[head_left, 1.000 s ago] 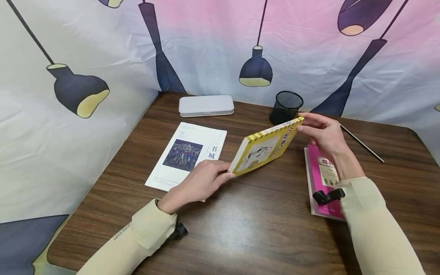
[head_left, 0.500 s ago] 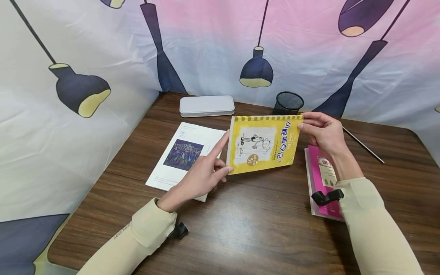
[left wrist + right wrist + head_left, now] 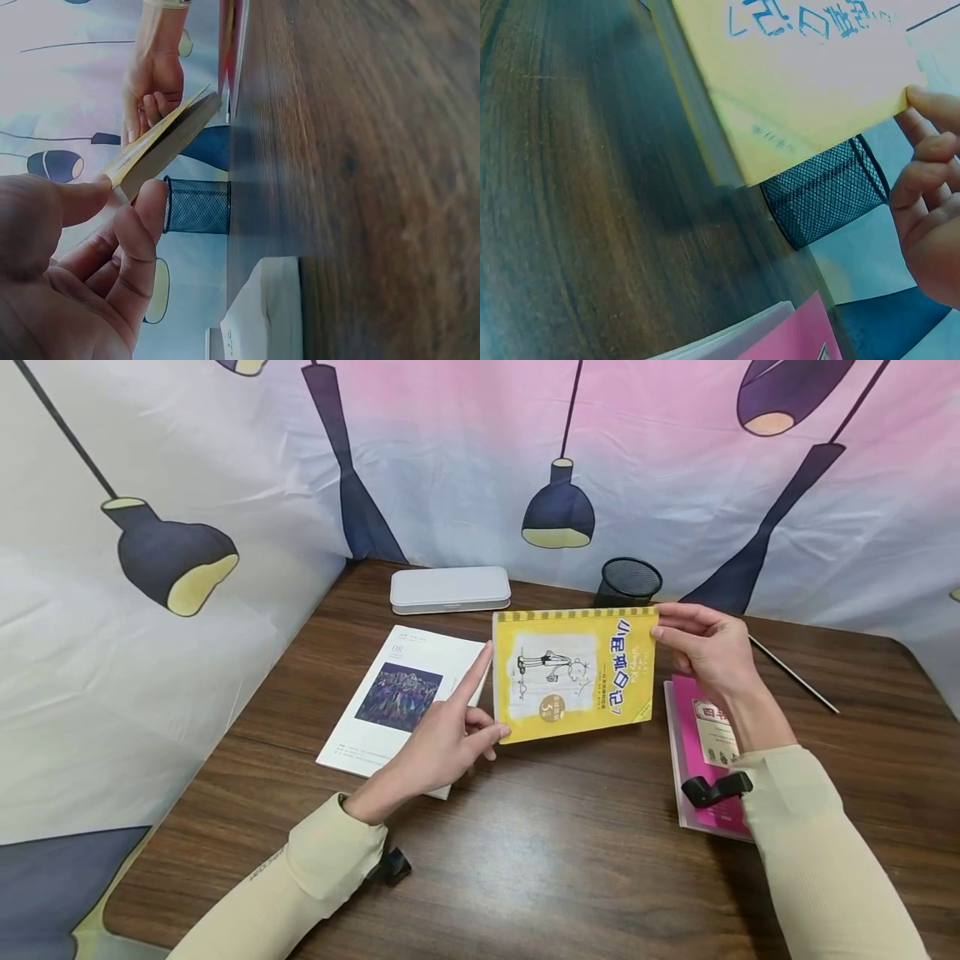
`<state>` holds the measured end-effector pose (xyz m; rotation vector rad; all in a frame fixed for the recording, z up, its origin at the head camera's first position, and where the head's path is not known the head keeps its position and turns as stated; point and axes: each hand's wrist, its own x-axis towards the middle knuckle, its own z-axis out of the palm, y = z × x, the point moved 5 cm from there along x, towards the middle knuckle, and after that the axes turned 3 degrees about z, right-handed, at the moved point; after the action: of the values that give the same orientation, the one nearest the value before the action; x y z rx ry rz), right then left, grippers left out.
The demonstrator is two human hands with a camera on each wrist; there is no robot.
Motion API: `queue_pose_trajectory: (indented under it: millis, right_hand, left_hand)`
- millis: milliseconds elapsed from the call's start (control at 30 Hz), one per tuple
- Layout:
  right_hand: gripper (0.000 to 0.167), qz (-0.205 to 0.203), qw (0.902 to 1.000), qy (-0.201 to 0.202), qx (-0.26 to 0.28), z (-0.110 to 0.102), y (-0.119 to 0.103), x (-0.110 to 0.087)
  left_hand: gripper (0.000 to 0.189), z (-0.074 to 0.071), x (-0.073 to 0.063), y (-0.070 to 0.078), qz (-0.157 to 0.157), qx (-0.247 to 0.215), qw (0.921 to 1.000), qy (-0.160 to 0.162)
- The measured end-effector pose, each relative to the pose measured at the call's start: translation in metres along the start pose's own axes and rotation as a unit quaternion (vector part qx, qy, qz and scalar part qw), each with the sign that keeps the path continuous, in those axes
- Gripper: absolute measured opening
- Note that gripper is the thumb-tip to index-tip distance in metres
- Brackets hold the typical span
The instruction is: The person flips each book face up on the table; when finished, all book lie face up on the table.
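Note:
Both hands hold a yellow book [image 3: 573, 677] up off the table, its cover with a line-drawn figure turned toward the head camera and its striped spine uppermost. My left hand [image 3: 442, 731] pinches the lower left corner, thumb on the cover and index finger stretched along the left edge. At the upper right corner, my right hand [image 3: 708, 652] grips the book between thumb and fingers. Behind the left hand lies a white magazine [image 3: 401, 693] with a dark picture. A pink book [image 3: 705, 752] lies below the right hand, partly covered by the wrist.
A white pencil case [image 3: 450, 589] lies at the back of the wooden table [image 3: 540, 868]. The black mesh pen holder [image 3: 630, 581] stands behind the yellow book, which hides its lower part. To the right lies a thin metal rod [image 3: 795, 675]. A printed curtain hangs behind.
The yellow book has tipped from a steep slant to face the head camera, then shifted slightly left. My left index finger has straightened along its edge; the right hand keeps its grip.

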<state>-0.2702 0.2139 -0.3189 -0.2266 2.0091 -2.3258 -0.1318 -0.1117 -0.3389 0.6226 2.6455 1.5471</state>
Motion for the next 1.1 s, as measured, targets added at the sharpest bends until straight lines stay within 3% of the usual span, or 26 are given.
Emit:
queue_pose_trajectory:
  millis: [200, 333, 533, 700, 800, 1100]
  right_hand:
    - [0.054, 0.022, 0.9979, -0.062, -0.002, 0.002, 0.003, -0.005]
    - [0.072, 0.059, 0.9929, -0.099, -0.030, 0.002, 0.005, -0.007]
    - [0.086, 0.099, 0.9723, -0.169, -0.128, 0.000, 0.005, -0.008]
    - [0.091, 0.104, 0.9553, -0.233, -0.150, -0.002, 0.009, -0.010]
    - [0.091, 0.109, 0.9514, -0.242, -0.157, -0.004, 0.012, -0.010]
    - [0.087, 0.133, 0.9531, -0.230, -0.145, -0.009, 0.032, -0.008]
  left_hand:
    - [0.105, -0.001, -0.001, -0.003, -0.044, -0.060, 0.9972, -0.004]
    - [0.105, -0.003, -0.001, -0.003, -0.060, -0.082, 0.9948, -0.004]
    - [0.105, -0.005, -0.002, -0.007, -0.088, -0.113, 0.9897, -0.008]
    - [0.105, -0.005, -0.003, -0.011, -0.101, -0.116, 0.9880, -0.016]
    - [0.106, -0.003, -0.003, -0.013, -0.107, -0.117, 0.9871, -0.023]
    - [0.103, 0.001, -0.001, -0.017, -0.114, -0.112, 0.9868, -0.027]
